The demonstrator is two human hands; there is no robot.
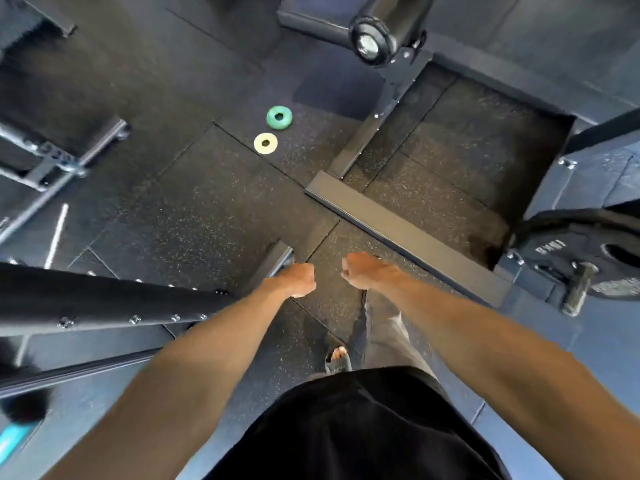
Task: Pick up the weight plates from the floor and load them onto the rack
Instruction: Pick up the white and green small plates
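Your left hand point(298, 280) and right hand point(363, 271) sit side by side just below the centre of the frame, at the ends of both forward-extended arms. On each hand the fingers are curled into the palm and grip nothing. The two hands are near each other but do not touch.

Two small weight plates lie flat on the speckled rubber floor point(207, 220) in the upper centre of the frame, well apart from both hands. The green plate point(279, 117) lies higher in the frame. The yellow plate point(265, 143) lies just beside it, lower and slightly left, with a narrow gap between them.

The rack peg point(374, 39) stands at the top of the frame, right of centre, its round end facing you. It is fixed to a black post point(370, 133) that runs down to a flat base bar point(408, 237), right of your hands. A black plate point(561, 258) sits at the right edge, partly cut off. A bolted black beam point(104, 299) crosses the lower left.
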